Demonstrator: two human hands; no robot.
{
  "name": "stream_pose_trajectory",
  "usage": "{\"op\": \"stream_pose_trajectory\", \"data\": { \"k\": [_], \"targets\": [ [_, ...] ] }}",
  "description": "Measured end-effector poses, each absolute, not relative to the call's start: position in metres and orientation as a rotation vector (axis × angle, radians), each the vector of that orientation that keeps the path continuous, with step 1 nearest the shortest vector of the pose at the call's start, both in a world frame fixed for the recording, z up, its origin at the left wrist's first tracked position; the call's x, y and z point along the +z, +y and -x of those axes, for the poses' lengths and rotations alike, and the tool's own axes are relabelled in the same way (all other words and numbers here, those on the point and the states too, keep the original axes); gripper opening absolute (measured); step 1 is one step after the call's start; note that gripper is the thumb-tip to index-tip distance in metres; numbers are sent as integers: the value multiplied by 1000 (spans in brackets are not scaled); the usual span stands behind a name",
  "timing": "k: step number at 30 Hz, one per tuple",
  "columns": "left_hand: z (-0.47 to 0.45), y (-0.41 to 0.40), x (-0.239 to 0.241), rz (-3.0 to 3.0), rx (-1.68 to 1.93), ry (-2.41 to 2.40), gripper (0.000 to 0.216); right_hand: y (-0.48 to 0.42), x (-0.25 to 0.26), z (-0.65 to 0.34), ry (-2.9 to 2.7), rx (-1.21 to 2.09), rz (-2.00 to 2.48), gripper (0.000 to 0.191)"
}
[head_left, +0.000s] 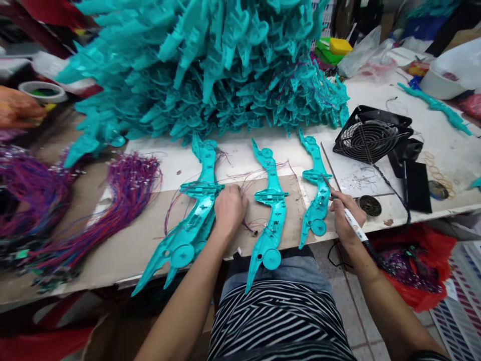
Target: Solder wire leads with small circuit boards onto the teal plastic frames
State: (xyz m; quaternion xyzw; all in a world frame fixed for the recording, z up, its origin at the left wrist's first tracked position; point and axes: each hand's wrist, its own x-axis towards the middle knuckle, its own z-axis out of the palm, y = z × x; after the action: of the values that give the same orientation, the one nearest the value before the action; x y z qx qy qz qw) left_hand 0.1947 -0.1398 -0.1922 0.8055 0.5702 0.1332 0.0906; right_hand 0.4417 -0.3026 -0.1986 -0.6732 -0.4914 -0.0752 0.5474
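My right hand (347, 218) grips a soldering iron (355, 224) with a white handle and black cord. Its thin tip reaches the middle of the right-hand teal plastic part (310, 215). My left hand (230, 208) is closed against the edge of the stacked teal parts (199, 205) on the left; its fingertips, and whatever they hold, are hidden. Between my hands lies another teal part (271, 210), with a round disc at its near end. Thin red and blue wires (246, 175) run across and between these parts.
A tall heap of teal parts (210, 75) fills the back. Bundled wires (131, 175) lie left. To the right are a black fan (370, 133), a small round tin (370, 205) and a black box (417, 186). A red bag (417, 265) sits below the table edge.
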Motion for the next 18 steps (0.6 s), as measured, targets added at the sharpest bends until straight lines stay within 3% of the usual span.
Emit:
{"op": "stream_pose_trajectory", "data": {
  "k": [7,12,18],
  "targets": [
    [-196,-178,-177,-2110,505,1440,28,-295,-207,-445,-1180,-172,1570,22],
    [-210,-242,-177,-2210,296,1278,79,-291,-210,-443,-1187,-188,1613,23],
    [-208,-251,-166,-2180,281,1285,72,-286,-220,-446,-1387,-99,1678,43]
  ]
}}
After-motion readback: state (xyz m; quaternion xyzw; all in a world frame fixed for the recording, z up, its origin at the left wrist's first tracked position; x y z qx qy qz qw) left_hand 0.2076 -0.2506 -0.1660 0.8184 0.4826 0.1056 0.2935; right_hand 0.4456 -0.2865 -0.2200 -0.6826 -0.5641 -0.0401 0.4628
